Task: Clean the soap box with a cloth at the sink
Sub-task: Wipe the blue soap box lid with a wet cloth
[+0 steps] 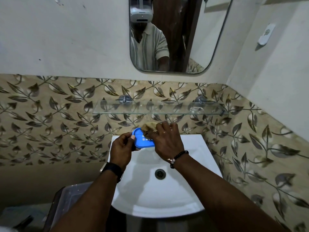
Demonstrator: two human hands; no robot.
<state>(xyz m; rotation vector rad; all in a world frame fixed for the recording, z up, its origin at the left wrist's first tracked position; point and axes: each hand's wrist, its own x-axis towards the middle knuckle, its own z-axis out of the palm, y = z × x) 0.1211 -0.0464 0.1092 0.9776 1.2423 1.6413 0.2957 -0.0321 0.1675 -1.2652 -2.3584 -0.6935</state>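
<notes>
The blue soap box [141, 141] is held above the back of the white sink [192, 178], tilted towards me, its slotted drain holes showing. My left hand [122, 149] grips its left edge, thumb on the rim. My right hand [167, 139] holds a crumpled tan cloth [149, 127] bunched against the box's upper right part. The cloth covers the far right side of the box.
A glass shelf [133, 109] juts from the leaf-patterned tiles just above my hands. A mirror [200, 30] hangs higher up. The drain [160, 173] lies in the basin's middle. A clear plastic bin [66, 196] stands at the lower left beside the sink.
</notes>
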